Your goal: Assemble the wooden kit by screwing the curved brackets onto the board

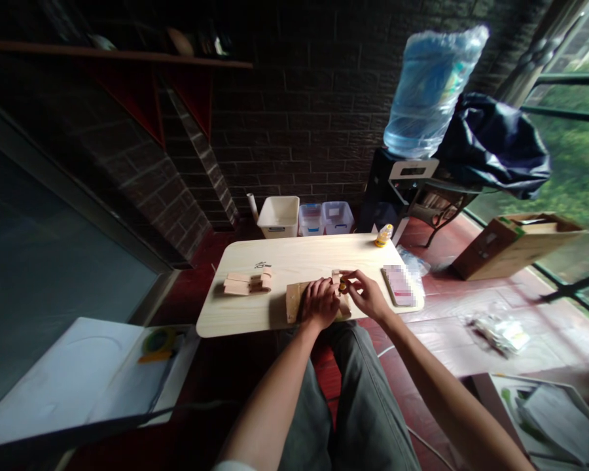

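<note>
I see the left hand (320,303) laid over a tan block (293,305) at the table's (314,252) near edge; whether it grips, I can't tell. Just beside it, the right hand (366,296) pinches a small yellow-and-black piece (342,286). From the hands, I get a cream bin (279,231) at eleven o'clock, two clear tubs (337,226) at twelve, a blue water jug (417,95) at one, a cardboard box (500,252) holding something flat near three.
</note>
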